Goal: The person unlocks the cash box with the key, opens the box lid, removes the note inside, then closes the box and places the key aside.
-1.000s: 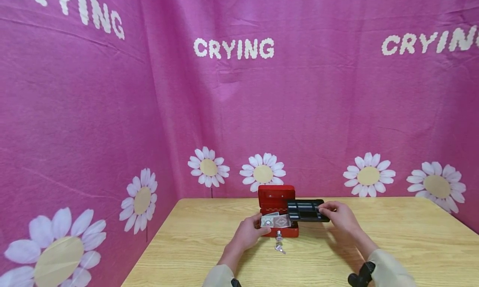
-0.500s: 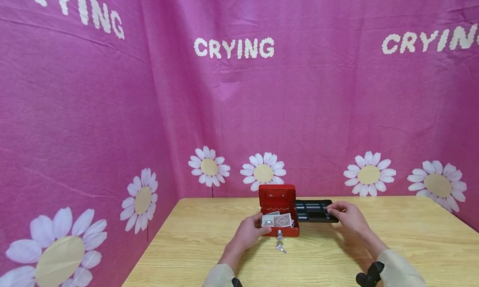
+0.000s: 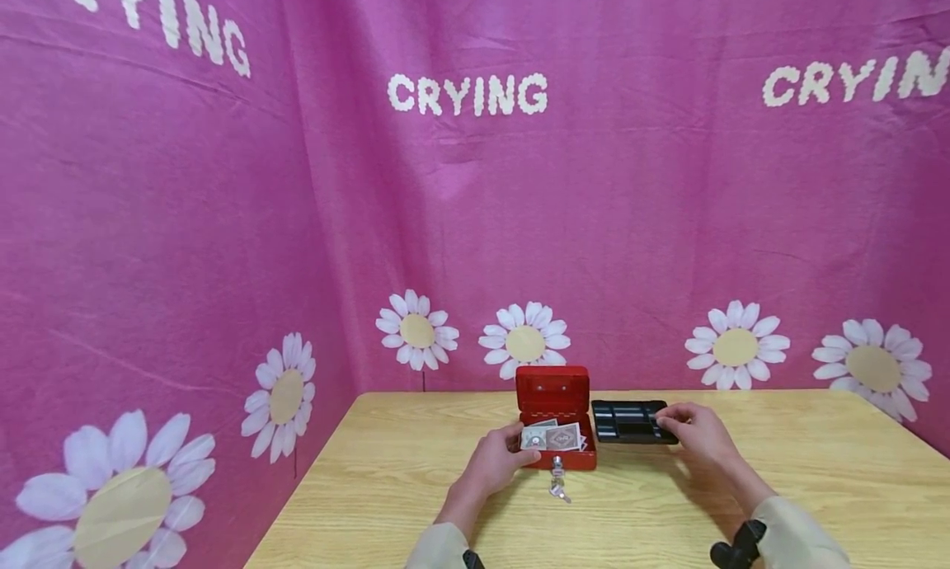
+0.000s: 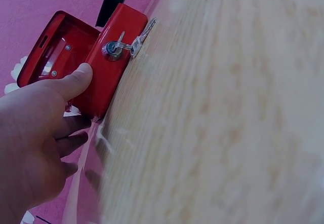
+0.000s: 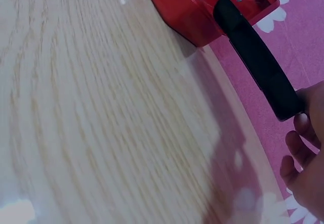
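A red cash box (image 3: pixel 578 461) stands on the table with its lid (image 3: pixel 552 378) raised. Patterned slips of paper (image 3: pixel 563 438), like banknotes, lie inside. My left hand (image 3: pixel 496 460) holds the box by its left side, thumb on the front edge in the left wrist view. Keys (image 4: pixel 136 44) hang from the lock on its front wall. With my right hand (image 3: pixel 701 435) I pinch the right end of a black compartment tray (image 3: pixel 627 427). The tray is to the right of the box; the right wrist view shows its black side (image 5: pixel 260 64) raised over the table.
Around the box spreads a wooden table (image 3: pixel 371 486) with a glossy top. A pink cloth (image 3: pixel 609 223) with daisies and white lettering hangs behind it and along the left. A black strap piece (image 3: pixel 738 546) is at my right sleeve.
My right hand has moved the black tray rightward, from over the box's right part to beside it, uncovering more of the papers. The left hand has stayed at the box.
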`<state>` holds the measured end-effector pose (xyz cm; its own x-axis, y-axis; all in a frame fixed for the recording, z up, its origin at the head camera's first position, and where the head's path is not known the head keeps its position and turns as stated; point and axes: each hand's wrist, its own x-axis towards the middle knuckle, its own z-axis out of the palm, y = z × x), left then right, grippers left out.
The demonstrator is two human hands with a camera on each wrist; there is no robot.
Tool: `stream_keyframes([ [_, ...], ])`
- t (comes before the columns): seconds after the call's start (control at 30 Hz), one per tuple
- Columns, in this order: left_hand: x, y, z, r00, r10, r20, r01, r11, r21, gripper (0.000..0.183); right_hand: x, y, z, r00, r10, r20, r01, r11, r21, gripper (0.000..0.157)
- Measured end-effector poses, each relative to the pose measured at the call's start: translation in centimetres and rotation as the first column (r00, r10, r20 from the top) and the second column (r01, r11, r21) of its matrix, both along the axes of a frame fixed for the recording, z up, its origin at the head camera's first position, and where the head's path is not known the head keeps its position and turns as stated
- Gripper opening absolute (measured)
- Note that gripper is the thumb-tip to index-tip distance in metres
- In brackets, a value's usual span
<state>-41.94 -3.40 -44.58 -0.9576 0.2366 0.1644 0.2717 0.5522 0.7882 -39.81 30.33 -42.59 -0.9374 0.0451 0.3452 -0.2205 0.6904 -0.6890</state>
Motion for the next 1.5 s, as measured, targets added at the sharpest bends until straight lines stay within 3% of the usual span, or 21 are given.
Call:
stream_keyframes([
  [0.23, -0.1, 0.0, 0.0, 1.000, 0.004, 0.005, -0.005, 0.999, 0.033, 0.067, -0.6, -0.2, -0.5, 0.998, -0.037, 0.046, 0.037, 0.999, 0.006, 0.020],
  [0.43, -0.4, 0.0, -0.1, 1.000, -0.024, -0.018, 0.025, 0.998, 0.063, 0.066, -1.2, -0.2, -0.4, 0.997, -0.077, 0.025, 0.076, 0.996, 0.049, 0.019],
  [1.0, -0.1, 0.1, 0.8, 1.000, -0.007, 0.012, 0.007, 0.999, 0.050, 0.065, -2.2, -0.3, -0.1, 0.983, -0.156, 0.096, 0.148, 0.986, 0.080, 0.025],
  [1.3, -0.2, -0.1, -0.3, 1.000, -0.017, 0.009, 0.016, 0.998, 0.055, 0.065, -2.8, -0.3, -1.7, 0.970, -0.188, 0.152, 0.173, 0.979, 0.112, 0.027],
  [1.5, -0.3, 0.0, -0.5, 1.000, -0.006, 0.023, 0.004, 0.997, 0.075, 0.065, -3.0, -0.8, -2.1, 0.962, -0.235, 0.137, 0.218, 0.967, 0.131, 0.028],
])
